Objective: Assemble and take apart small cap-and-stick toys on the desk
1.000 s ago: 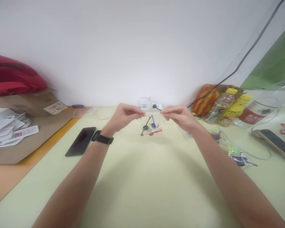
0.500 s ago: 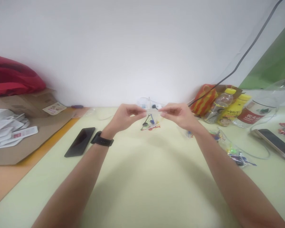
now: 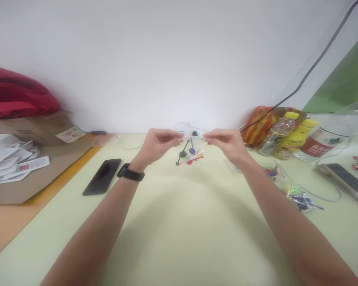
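Note:
My left hand (image 3: 158, 146), with a black watch (image 3: 130, 173) on its wrist, pinches one top corner of a small clear plastic bag (image 3: 200, 147). At the opposite top corner, the fingers of my right hand (image 3: 228, 143) are closed on the same bag. It hangs between my hands above the pale green table (image 3: 179, 230). Through its clear side show several small plastic sticks with round parts (image 3: 192, 151), in dark green, blue, red and yellow. Whether the bag's mouth is sealed I cannot tell.
Left of my arm lies a black phone (image 3: 102, 177), near cardboard with white packets (image 3: 10, 159). On the right are bottles (image 3: 292, 139), bagged colourful pieces (image 3: 301, 196), another phone (image 3: 349, 182) and a cable (image 3: 313, 63). A white power strip (image 3: 183, 129) sits by the wall.
My hands have moved slightly apart, still pinching the bag's top corners. The pieces inside have shifted a little and show more plainly.

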`<state>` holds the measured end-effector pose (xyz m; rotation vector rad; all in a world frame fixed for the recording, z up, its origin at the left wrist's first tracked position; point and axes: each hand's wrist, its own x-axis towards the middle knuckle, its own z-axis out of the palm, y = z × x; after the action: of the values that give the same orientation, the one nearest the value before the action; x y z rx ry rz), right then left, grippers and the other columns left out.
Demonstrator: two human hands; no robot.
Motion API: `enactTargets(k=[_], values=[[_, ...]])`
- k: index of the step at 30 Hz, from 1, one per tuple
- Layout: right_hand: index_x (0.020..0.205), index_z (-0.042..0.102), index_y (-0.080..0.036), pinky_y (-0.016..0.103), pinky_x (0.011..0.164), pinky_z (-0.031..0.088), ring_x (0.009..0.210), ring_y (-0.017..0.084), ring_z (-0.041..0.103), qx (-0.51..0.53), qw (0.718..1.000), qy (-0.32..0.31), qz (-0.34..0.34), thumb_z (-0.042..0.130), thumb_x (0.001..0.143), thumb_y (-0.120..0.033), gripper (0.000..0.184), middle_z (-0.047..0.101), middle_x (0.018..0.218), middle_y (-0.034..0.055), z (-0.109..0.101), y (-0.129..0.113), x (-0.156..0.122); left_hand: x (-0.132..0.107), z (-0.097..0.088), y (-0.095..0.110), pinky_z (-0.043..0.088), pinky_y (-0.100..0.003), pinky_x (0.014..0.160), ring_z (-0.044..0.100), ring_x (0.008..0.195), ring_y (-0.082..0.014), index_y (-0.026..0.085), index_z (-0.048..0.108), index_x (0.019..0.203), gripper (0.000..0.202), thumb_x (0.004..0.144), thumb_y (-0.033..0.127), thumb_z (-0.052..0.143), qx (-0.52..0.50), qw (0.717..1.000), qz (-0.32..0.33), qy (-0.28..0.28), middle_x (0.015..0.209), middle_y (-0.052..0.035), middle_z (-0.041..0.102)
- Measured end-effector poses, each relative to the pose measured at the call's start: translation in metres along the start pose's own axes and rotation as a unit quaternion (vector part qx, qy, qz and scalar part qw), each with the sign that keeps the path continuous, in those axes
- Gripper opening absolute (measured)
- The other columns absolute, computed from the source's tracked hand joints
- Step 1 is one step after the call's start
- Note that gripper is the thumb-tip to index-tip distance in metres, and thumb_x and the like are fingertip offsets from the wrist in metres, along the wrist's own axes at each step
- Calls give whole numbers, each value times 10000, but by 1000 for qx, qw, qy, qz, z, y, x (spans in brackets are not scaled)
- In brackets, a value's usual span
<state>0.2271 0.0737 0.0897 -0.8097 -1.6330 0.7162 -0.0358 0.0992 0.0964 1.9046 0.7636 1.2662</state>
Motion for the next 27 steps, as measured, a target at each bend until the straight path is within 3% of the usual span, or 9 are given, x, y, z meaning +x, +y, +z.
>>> enactTargets(k=[11, 16, 19, 23, 27], values=[[920, 863, -290, 395, 825, 538, 915, 235, 685, 36, 998, 6, -47, 790, 851, -314, 103, 768, 951, 67, -2, 5, 1, 0, 8, -3, 572, -346, 792, 701, 827, -196, 194, 857, 886, 116, 832, 192, 755, -38, 998, 38, 42, 863, -79, 780], [897, 858, -271, 391, 811, 537, 894, 237, 684, 23, 999, 11, -48, 799, 846, -362, 120, 768, 938, 73, -4, 1, 1, -3, 17, 1, 576, -362, 802, 708, 859, -221, 183, 840, 850, 114, 804, 284, 817, -38, 998, 28, 49, 905, -93, 786], [894, 840, -241, 396, 792, 542, 878, 247, 676, -7, 999, -2, -37, 837, 807, -429, 208, 763, 930, 86, -4, 0, 1, -3, 17, 4, 577, -364, 794, 708, 831, -225, 164, 819, 861, 224, 787, 372, 857, 2, 999, 28, 41, 889, -99, 784], [1067, 813, -233, 390, 805, 532, 837, 226, 650, -83, 995, -23, -52, 800, 850, -452, 308, 731, 903, 69, -2, 0, 1, -1, 13, 7, 556, -339, 801, 684, 826, -199, 196, 802, 1096, 338, 859, 437, 792, 108, 993, 47, 3, 937, -79, 772], [940, 796, -230, 375, 798, 505, 836, 225, 630, -170, 981, -49, -79, 703, 928, -391, 186, 709, 896, 78, 2, -1, 0, 0, 15, 5, 502, -305, 725, 661, 813, -191, 210, 800, 949, 271, 970, 433, 647, 198, 976, 72, -49, 909, -71, 761]])
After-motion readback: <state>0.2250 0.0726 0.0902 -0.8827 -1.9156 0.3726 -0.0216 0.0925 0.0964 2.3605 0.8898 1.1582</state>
